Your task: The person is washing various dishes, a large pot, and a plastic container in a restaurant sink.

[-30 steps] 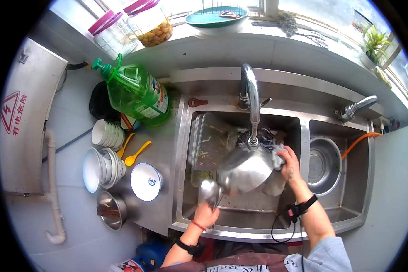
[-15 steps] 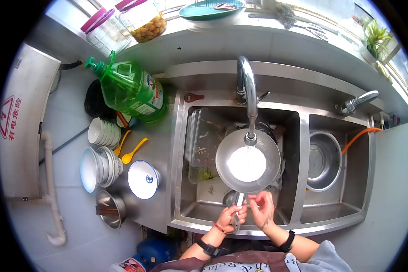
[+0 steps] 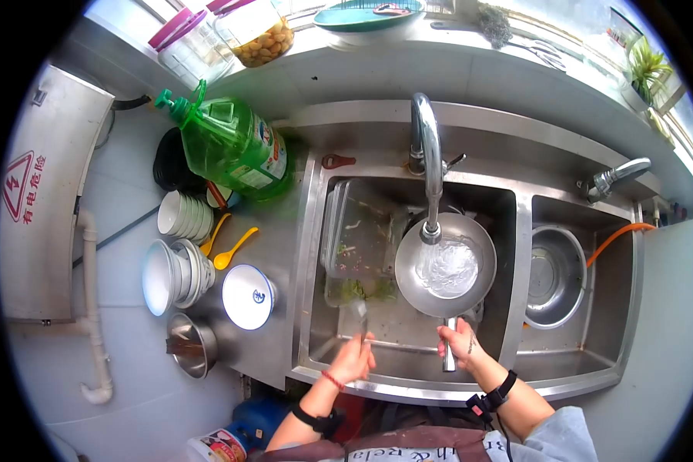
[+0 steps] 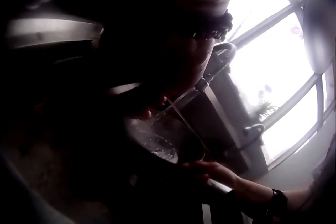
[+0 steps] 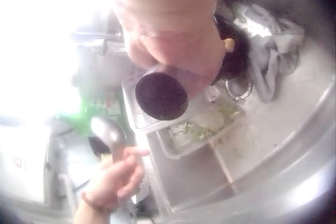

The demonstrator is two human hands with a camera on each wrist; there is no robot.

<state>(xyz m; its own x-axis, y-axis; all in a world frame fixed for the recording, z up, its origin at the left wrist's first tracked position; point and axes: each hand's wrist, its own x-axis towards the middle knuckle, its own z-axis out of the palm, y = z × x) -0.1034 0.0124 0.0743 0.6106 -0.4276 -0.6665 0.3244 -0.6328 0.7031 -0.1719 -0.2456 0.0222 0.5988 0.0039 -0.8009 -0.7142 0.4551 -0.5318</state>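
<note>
In the head view I see the right hand (image 3: 458, 343) clenched round the handle of a steel pan (image 3: 446, 266), low in the centre of the frame. The pan is over the left basin of the sink (image 3: 520, 254), directly under the tap (image 3: 427, 154), and water runs from the spout into it. The right wrist view shows the same grasp from close up, with the fingers wrapped round the handle and its dark round end facing the camera.

The left hand (image 3: 354, 358) is just left of the right one, at the front edge of the basin. It grasps the stem of a metal spoon (image 3: 358, 310), whose bowl points up the frame toward the pan without touching it. The left wrist view is too dark to add much. I can only make out the pan, the falling water and the right hand on the handle.

A clear tray (image 3: 358, 239) with green scraps leans in the left of the basin, beside the pan. A grey cloth (image 5: 268, 71) lies on the basin floor. The right basin holds a steel bowl (image 3: 550, 273).

On the worktop (image 3: 281, 254), left of the sink, a green bottle (image 3: 231, 150) stands at the back. Below it in the frame are 2 stacks of white bowls (image 3: 173, 250), 2 yellow spoons (image 3: 235, 250) and a blue-rimmed dish (image 3: 246, 296). On the ledge at the upper left are 2 jars (image 3: 223, 38).
</note>
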